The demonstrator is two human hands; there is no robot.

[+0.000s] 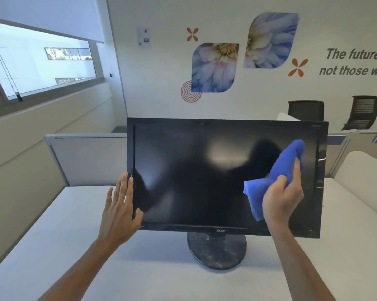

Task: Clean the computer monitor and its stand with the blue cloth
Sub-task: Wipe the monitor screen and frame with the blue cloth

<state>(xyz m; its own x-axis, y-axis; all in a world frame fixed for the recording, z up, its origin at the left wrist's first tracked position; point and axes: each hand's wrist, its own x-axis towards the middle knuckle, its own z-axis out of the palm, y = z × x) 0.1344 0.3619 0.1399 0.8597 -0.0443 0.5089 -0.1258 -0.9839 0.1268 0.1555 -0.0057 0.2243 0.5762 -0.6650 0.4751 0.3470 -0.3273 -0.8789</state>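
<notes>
left hand [120, 210] at the monitor [204, 170] edge, fingers [123, 187] straight, slightly spread. right hand [280, 198] gripping blue cloth [276, 172] against the screen. dusty round stand [216, 249] resting on white surface [96, 268].

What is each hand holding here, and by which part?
Right hand grips the blue cloth around its bunched middle. Left hand holds nothing.
</notes>
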